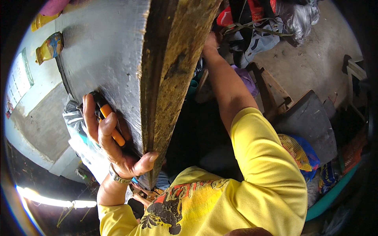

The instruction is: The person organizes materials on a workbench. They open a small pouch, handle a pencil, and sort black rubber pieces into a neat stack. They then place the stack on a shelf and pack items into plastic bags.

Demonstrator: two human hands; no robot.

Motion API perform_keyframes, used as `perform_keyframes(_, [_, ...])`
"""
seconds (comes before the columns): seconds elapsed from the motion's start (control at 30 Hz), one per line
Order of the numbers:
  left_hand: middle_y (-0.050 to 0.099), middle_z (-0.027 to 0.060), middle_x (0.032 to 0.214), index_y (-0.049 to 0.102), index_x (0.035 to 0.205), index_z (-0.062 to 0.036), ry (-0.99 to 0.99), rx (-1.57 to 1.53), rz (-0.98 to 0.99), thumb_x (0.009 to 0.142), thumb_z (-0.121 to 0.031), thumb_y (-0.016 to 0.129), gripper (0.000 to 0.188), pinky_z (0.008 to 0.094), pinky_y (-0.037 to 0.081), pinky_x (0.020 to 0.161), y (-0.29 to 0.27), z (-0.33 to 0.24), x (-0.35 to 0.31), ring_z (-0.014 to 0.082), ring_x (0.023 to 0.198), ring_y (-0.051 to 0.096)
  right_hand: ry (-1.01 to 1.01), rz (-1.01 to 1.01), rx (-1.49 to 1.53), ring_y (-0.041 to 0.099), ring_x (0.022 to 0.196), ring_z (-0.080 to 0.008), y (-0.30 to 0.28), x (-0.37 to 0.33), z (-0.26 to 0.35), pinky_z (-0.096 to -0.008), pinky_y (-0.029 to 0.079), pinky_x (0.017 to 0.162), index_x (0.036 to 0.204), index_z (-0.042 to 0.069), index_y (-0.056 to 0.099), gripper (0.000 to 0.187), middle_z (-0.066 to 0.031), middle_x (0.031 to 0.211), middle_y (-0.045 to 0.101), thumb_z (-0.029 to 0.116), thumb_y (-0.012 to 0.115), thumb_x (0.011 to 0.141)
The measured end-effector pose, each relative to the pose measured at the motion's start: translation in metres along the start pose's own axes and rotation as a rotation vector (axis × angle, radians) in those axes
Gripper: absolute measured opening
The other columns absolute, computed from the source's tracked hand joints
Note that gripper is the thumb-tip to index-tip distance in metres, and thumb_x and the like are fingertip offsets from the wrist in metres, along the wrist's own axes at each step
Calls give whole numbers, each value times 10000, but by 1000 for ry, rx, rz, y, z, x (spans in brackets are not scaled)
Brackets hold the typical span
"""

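A large upright panel with a dark grey, smooth face point(106, 51) and a worn, stained wooden edge point(173, 70) stands in front of me. My left hand point(112, 145) is against the grey face, thumb apart at the wooden edge. Between its bent fingers and the panel is a hand tool with orange and black handles point(106, 111); its working end is hidden, so its exact kind is unclear. On the panel's other side my right arm reaches far forward. My right hand point(212, 41) is beside the wooden edge, its fingers hidden.
Red and grey bags point(258, 43) and a shiny plastic bag point(301, 23) lie at the far right. Nearer are a wooden frame point(275, 88), a dark board point(309, 122) and a yellow-and-blue net bundle point(301, 153). A white plastic bag point(84, 141) hangs left of the panel.
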State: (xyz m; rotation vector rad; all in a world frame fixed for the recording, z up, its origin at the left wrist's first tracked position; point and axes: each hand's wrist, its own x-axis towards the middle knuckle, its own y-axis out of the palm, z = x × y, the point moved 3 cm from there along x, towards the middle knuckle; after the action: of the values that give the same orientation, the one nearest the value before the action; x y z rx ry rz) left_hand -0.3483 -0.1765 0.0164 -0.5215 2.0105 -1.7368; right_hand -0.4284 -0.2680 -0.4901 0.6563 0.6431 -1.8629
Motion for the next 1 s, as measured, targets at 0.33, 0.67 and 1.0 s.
perform_keyframes(0.33, [209, 317, 1551, 421, 1417, -158, 10, -56, -33, 705, -707, 731, 950, 581, 190, 1161, 4, 4, 0, 486, 1445, 224, -167, -46, 500, 489, 1304, -371, -20, 52, 2, -447, 417, 1093, 1513, 74, 231, 708, -216, 1447, 456, 298, 564, 931])
perform_keyframes(0.67, [218, 323, 1544, 435, 1411, -127, 7, -80, -61, 715, -696, 729, 946, 575, 185, 1163, 6, 4, 0, 486, 1447, 214, -318, 213, 1593, 549, 1243, -339, 33, 42, 58, -462, 451, 1068, 1441, 52, 422, 614, -188, 1369, 547, 419, 550, 964])
perform_keyframes(1.0, [351, 253, 1515, 562, 1323, -74, 10, -100, -132, 737, -630, 725, 824, 575, 221, 1140, 9, -1, 9, 465, 1417, 288, -255, 809, 2018, 564, 1227, -322, 53, -122, 142, -456, 463, 1067, 1422, 45, 470, 570, -172, 1359, 566, 433, 473, 1005])
